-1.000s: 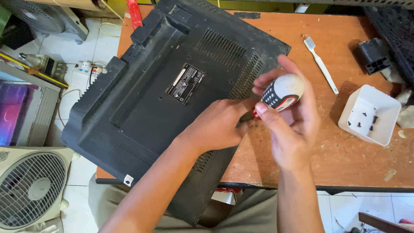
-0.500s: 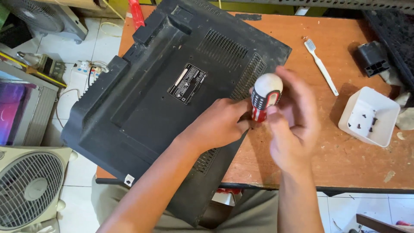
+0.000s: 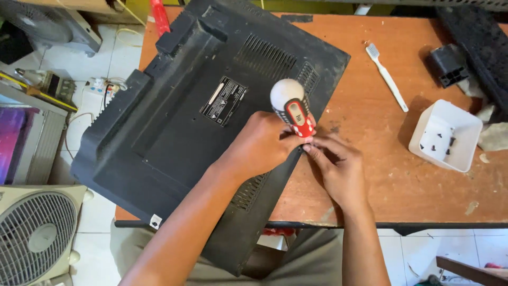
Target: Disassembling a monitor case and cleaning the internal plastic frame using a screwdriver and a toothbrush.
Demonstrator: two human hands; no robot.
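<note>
From the head view, we saw the red-and-white stubby plastic-handled screwdriver (image 3: 294,108) standing upright at the right edge of the large black plastic television back cover (image 3: 201,122), which lay across the left half of the wooden bench (image 3: 381,175) and overhung its front edge. A second before, the right hand had held that screwdriver tilted in the air; half a second before, it was upright. Now our left hand (image 3: 262,145) was clenched around its lower shaft, and our right hand (image 3: 338,169) pinched at the tip, the tool seemingly seated. A white toothbrush (image 3: 386,77) and a white plastic tray (image 3: 447,135) lay toward the right edge.
</note>
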